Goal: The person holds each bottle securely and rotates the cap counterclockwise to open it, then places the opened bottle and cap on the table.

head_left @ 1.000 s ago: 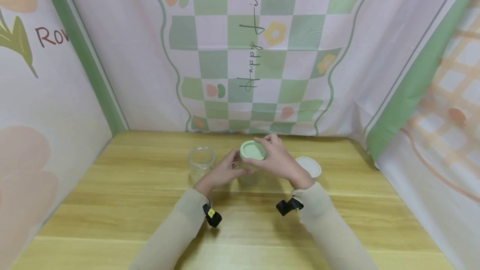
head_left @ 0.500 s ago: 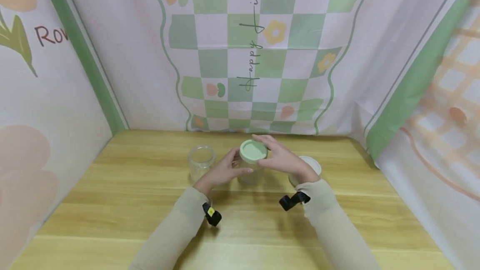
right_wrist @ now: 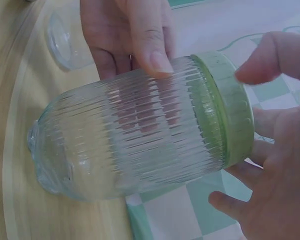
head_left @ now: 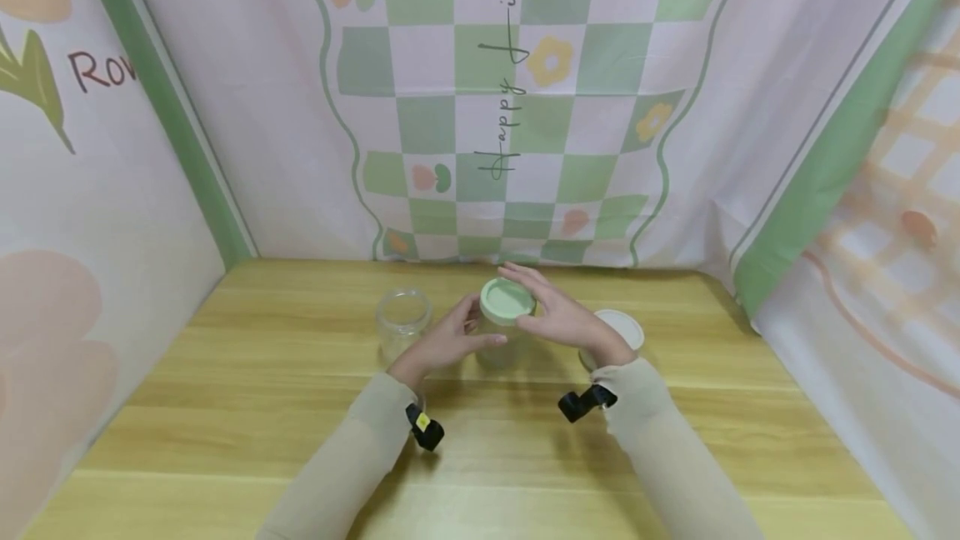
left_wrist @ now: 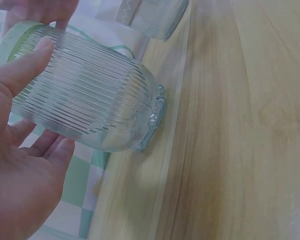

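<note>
In the head view, a ribbed clear glass jar (head_left: pixel 501 352) stands upright on the table with a pale green lid (head_left: pixel 507 300) on its mouth. My left hand (head_left: pixel 448 342) holds the jar's side, the thumb across the front and the fingers behind, as the left wrist view also shows. Around the lid's right side is my right hand (head_left: pixel 558 317), its fingers spread. In the right wrist view its thumb (right_wrist: pixel 272 60) lies close to the lid's rim, and other fingers are partly hidden behind it. Whether they touch the lid, I cannot tell.
An uncovered glass jar (head_left: pixel 403 319) stands left of my left hand. Partly behind my right wrist is another jar with a white lid (head_left: pixel 622 330). The wooden table (head_left: pixel 510 473) ends at a patterned cloth (head_left: pixel 487 223) at the back.
My right hand has loosened from the lid, its fingers opening and its wrist shifting slightly right, then staying nearly still. The left hand stays on the jar.
</note>
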Available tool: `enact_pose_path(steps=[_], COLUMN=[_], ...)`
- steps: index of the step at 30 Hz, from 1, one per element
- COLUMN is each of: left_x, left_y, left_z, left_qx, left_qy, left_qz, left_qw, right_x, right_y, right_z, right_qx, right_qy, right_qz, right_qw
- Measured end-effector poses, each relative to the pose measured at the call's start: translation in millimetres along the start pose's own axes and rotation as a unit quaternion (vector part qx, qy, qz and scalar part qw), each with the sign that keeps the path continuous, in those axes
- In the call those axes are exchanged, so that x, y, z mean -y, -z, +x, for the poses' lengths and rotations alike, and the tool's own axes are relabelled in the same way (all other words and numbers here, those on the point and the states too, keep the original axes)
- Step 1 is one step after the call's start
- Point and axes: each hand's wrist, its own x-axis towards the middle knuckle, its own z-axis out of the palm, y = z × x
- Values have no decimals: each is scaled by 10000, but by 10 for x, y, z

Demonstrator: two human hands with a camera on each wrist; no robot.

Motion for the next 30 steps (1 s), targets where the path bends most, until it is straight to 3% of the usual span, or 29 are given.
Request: enact_pose_path(steps=[4,9,15,21,30], left_x=[6,26,35,52,53], left_y=[-1,-1,1,5,9], left_z=[7,27,24,30,21], left_qx=[-6,-41,-43,-45,-45], left_qy=[10,43,166,82,-14], left_qz=[-20,-19,-23,-65,-155], left_qw=[10000,10000,9999,9999,9999], right_x=[39,92,167,228,263], right_y=[-38,-125,-252,-348,-394], right_z=[2,21,22,-6,-27], right_qx=[-394,-1022,-1499,-1636,-2023], right_qy=[-205,-597,-1095,-1229,-1266], right_qz=[-346,-912,-1764,-2647,-3174], right_qw=[9984,9888,9666,9424,9178])
